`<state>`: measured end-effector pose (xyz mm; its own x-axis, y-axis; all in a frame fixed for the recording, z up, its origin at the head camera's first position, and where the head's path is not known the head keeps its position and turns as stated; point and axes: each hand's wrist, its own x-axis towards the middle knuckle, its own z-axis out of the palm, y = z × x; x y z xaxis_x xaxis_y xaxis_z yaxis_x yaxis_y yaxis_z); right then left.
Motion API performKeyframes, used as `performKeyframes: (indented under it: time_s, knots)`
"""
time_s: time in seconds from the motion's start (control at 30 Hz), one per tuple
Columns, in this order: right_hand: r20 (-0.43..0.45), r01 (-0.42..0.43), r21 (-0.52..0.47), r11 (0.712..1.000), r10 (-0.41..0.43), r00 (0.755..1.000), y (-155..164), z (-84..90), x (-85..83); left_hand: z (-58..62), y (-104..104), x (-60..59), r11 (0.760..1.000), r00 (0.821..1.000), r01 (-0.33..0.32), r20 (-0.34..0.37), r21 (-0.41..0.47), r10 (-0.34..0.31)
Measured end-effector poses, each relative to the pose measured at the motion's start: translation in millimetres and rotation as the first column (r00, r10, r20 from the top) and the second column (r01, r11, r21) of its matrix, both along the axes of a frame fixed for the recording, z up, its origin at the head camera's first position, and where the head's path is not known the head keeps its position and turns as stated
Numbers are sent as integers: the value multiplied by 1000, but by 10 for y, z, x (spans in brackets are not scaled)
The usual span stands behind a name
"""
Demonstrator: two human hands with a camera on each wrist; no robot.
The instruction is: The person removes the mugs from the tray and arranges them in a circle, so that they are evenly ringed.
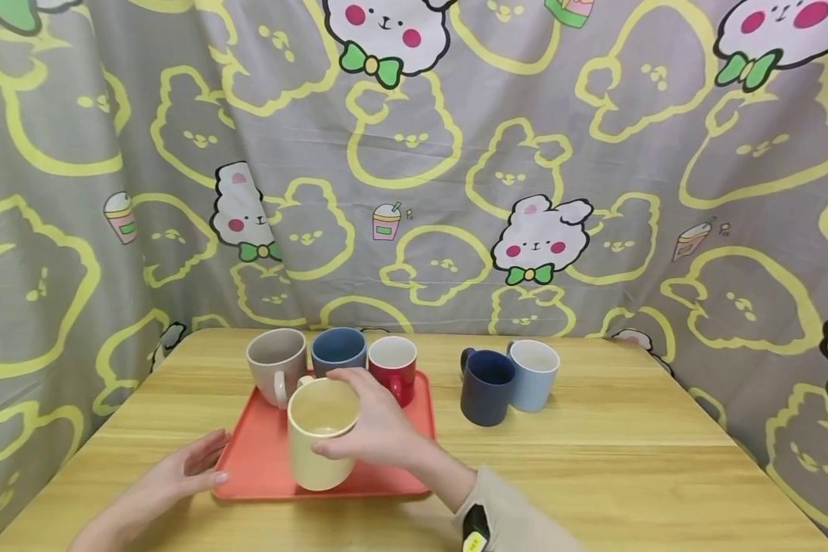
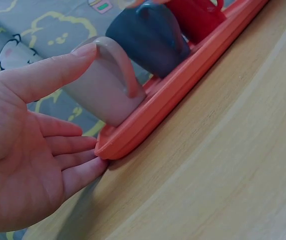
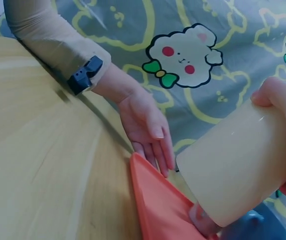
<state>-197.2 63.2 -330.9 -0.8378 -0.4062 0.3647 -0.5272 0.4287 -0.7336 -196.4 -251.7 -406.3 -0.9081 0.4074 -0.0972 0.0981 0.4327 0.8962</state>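
My right hand (image 1: pixel 379 425) grips a cream-yellow mug (image 1: pixel 320 452) from its right side, over the front part of a coral-red tray (image 1: pixel 258 460). In the right wrist view that mug (image 3: pixel 238 165) appears raised above the tray. My left hand (image 1: pixel 179 471) lies at the tray's left edge with fingers extended; in the left wrist view its fingertips meet the tray's corner. Along the back of the tray stand a grey mug (image 1: pixel 272 368), a blue mug (image 1: pixel 338 353) and a red mug (image 1: pixel 403 379). The cream-yellow mug and right hand partly hide the blue one.
Right of the tray, a navy mug (image 1: pixel 484 395) and a light-blue mug (image 1: pixel 534 379) stand close together on the wooden table (image 1: pixel 593 475). A patterned grey curtain (image 1: pixel 441 192) hangs behind the table's back edge and along its sides.
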Motion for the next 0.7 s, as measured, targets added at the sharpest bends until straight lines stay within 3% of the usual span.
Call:
performKeyframes:
  time_s: [0.33,0.6,0.7]
  knots:
    - [-86,37,-34,999,-40,995,567,-7,86,-13,-15,-1,1000,999,-8,46,2,8]
    - [-180,151,-6,988,-150,972,1035,-42,136,-3,-44,-20,1000,1000,20,-18,-6,-20]
    - [-186,194,-2,981,-191,964,1203,-66,175,-5,-29,-23,1000,1000,15,5,3,-15]
